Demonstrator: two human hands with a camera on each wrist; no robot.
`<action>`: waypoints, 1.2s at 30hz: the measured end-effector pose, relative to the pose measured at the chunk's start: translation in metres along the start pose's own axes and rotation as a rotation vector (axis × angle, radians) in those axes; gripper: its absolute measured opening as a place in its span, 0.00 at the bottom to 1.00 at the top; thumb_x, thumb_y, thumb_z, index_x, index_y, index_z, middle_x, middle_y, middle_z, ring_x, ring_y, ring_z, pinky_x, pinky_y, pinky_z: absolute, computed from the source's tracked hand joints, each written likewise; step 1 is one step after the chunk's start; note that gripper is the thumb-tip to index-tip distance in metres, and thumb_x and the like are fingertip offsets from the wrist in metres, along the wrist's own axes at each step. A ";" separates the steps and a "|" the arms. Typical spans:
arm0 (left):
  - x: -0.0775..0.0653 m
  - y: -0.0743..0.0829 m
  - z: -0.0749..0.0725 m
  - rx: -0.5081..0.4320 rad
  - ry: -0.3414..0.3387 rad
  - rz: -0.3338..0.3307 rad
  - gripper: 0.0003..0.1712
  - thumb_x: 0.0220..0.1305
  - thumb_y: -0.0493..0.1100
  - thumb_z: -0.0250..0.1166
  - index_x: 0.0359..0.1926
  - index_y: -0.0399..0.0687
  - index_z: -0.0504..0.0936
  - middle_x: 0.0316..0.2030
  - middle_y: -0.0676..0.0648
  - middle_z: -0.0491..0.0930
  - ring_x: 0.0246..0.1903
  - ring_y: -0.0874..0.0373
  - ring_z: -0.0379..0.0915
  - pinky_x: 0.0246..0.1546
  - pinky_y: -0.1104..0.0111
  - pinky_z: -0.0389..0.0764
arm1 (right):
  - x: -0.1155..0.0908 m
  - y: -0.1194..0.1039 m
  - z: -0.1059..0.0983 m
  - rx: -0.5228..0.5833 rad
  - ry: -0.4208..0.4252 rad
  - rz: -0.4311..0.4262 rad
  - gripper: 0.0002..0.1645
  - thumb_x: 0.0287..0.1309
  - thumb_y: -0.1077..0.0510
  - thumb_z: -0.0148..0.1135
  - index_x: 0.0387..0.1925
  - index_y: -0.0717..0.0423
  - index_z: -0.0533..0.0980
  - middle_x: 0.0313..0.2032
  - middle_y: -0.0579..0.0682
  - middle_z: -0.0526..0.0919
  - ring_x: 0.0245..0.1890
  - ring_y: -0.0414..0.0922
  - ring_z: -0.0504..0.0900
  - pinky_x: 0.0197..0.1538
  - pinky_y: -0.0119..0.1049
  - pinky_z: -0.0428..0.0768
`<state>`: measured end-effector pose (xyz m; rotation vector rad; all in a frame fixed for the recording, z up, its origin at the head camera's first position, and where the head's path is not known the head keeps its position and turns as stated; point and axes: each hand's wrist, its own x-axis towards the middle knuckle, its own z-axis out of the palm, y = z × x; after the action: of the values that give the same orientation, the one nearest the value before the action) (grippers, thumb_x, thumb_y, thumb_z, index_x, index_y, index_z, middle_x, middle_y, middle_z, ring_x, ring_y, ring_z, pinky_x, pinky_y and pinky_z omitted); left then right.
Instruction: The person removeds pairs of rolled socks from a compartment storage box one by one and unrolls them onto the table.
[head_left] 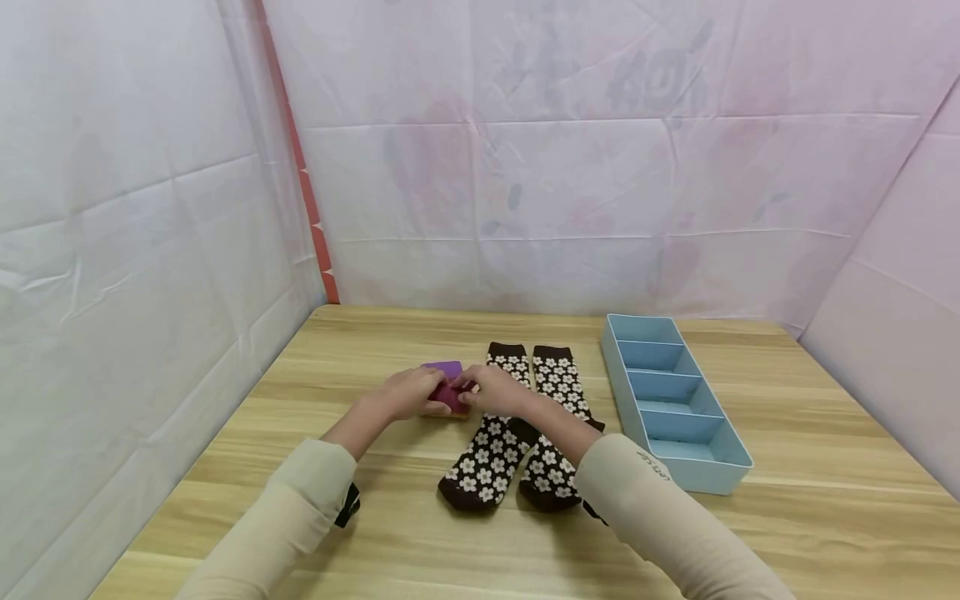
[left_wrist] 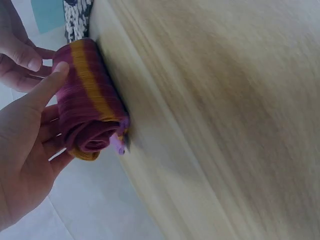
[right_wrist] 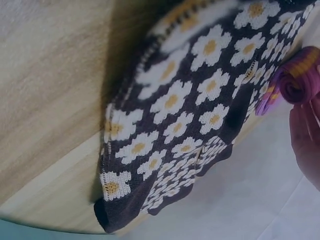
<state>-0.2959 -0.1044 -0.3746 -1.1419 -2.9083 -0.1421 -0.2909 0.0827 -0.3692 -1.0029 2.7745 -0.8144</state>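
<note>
A rolled maroon sock with a mustard stripe (left_wrist: 87, 95) sits on the table left of the flowered socks, with a flat purple part (head_left: 447, 367) beyond it. My left hand (head_left: 408, 393) grips the roll, thumb on top and the other fingers along its side. At the roll's other end, my right hand (head_left: 497, 392) pinches it with thumb and fingertips. The spiral of wound fabric shows in both wrist views. Under my right forearm lie two dark brown socks with white flowers, the left one (head_left: 489, 454) and the right one (head_left: 558, 383), flat and partly covered by the arm.
A light blue organizer box (head_left: 630, 400) with several compartments stands to the right of the flowered socks. The wooden table (head_left: 810, 442) is bounded by white sheeting (head_left: 480, 183) at the back and sides.
</note>
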 end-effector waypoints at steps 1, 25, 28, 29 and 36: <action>0.000 0.001 0.000 -0.008 -0.006 -0.010 0.22 0.56 0.52 0.66 0.39 0.38 0.74 0.33 0.43 0.76 0.33 0.52 0.74 0.33 0.63 0.75 | 0.000 0.001 0.000 0.019 0.003 0.003 0.13 0.59 0.65 0.58 0.45 0.62 0.78 0.44 0.55 0.80 0.41 0.47 0.77 0.42 0.36 0.75; -0.022 0.029 -0.007 -0.089 -0.156 -0.032 0.34 0.44 0.44 0.75 0.52 0.35 0.75 0.46 0.41 0.71 0.43 0.51 0.71 0.45 0.62 0.73 | 0.012 0.019 0.018 -0.167 -0.117 -0.171 0.13 0.58 0.65 0.58 0.45 0.62 0.79 0.43 0.54 0.79 0.45 0.47 0.77 0.47 0.35 0.74; -0.021 0.028 -0.003 -0.099 -0.168 -0.043 0.28 0.42 0.42 0.75 0.47 0.40 0.78 0.49 0.39 0.70 0.45 0.49 0.70 0.47 0.60 0.72 | 0.014 0.019 0.021 -0.222 -0.147 -0.177 0.13 0.58 0.62 0.59 0.46 0.61 0.79 0.45 0.54 0.78 0.45 0.46 0.76 0.48 0.34 0.73; -0.021 0.027 -0.002 -0.106 -0.169 -0.049 0.27 0.42 0.41 0.75 0.47 0.41 0.78 0.50 0.38 0.70 0.45 0.49 0.70 0.47 0.60 0.72 | 0.014 0.018 0.022 -0.235 -0.148 -0.174 0.14 0.58 0.62 0.60 0.46 0.61 0.79 0.45 0.54 0.78 0.45 0.47 0.76 0.49 0.35 0.73; -0.014 0.015 0.004 -0.008 -0.124 -0.023 0.26 0.46 0.35 0.71 0.49 0.41 0.74 0.43 0.39 0.76 0.43 0.48 0.74 0.44 0.60 0.74 | 0.020 0.018 0.022 -0.296 -0.117 -0.061 0.19 0.57 0.59 0.62 0.50 0.60 0.77 0.49 0.56 0.75 0.48 0.50 0.75 0.52 0.40 0.71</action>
<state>-0.2756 -0.1031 -0.3777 -1.1596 -3.0318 -0.0866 -0.3109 0.0717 -0.3952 -1.1426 2.8280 -0.3411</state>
